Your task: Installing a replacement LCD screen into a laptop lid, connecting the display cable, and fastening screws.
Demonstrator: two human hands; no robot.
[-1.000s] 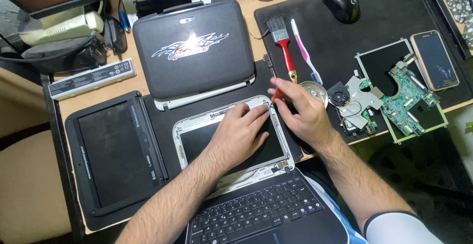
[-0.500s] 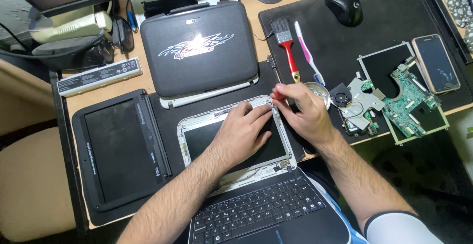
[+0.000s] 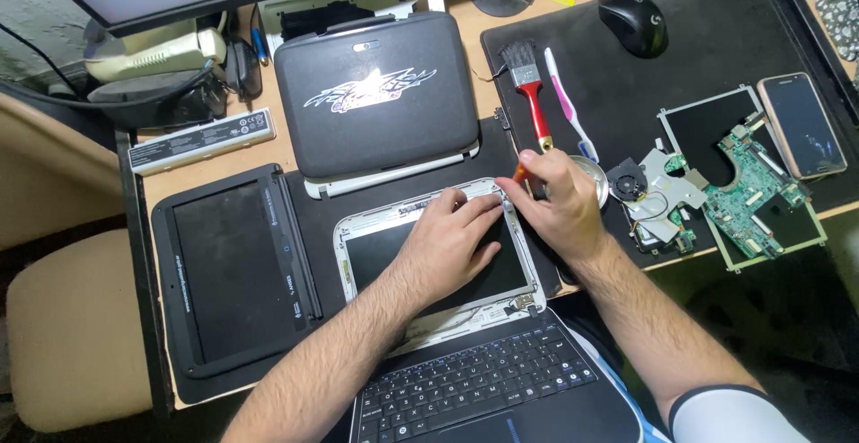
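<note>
The left hand [image 3: 452,237] lies flat on the white-framed laptop screen panel [image 3: 434,255] at table centre, while the right hand [image 3: 559,206], at three o'clock, pinches an orange-handled screwdriver [image 3: 520,173] that may slip and scratch the screen.

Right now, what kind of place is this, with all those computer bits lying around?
Probably a home desk used for fixing small laptops. A bare green circuit board and a small black fan lie on the black desk mat, and both hands work on a white-framed laptop screen, beside a red-handled brush.
</note>
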